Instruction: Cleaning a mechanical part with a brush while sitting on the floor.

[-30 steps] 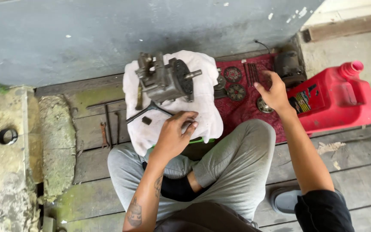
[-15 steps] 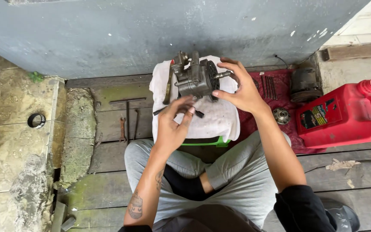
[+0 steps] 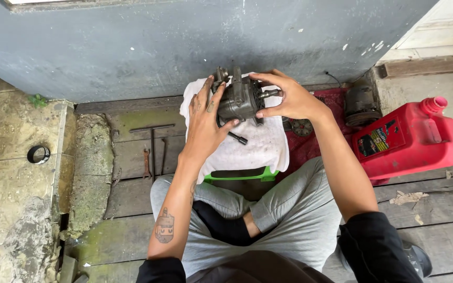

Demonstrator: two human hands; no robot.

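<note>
A grey metal engine block (image 3: 238, 98) stands on a white cloth (image 3: 252, 147) that covers a green stool (image 3: 242, 175). My left hand (image 3: 204, 123) presses against the block's left side, fingers spread along it. My right hand (image 3: 287, 97) cups the block's right side, fingertips over its top and near a protruding shaft (image 3: 270, 93). A dark tool handle (image 3: 237, 138) sticks out on the cloth just below the block.
A red fuel can (image 3: 410, 139) lies at the right beside a round dark metal part (image 3: 361, 105). A red mat (image 3: 310, 141) carries a gear-like part (image 3: 302, 127). A T-handle wrench (image 3: 152, 141) and small spanner (image 3: 146, 163) lie on wooden planks at left. A grey wall (image 3: 184, 47) stands ahead.
My right hand left the parts on the red mat and came over to the block's right side. My left hand rose from the cloth onto the block's left side.
</note>
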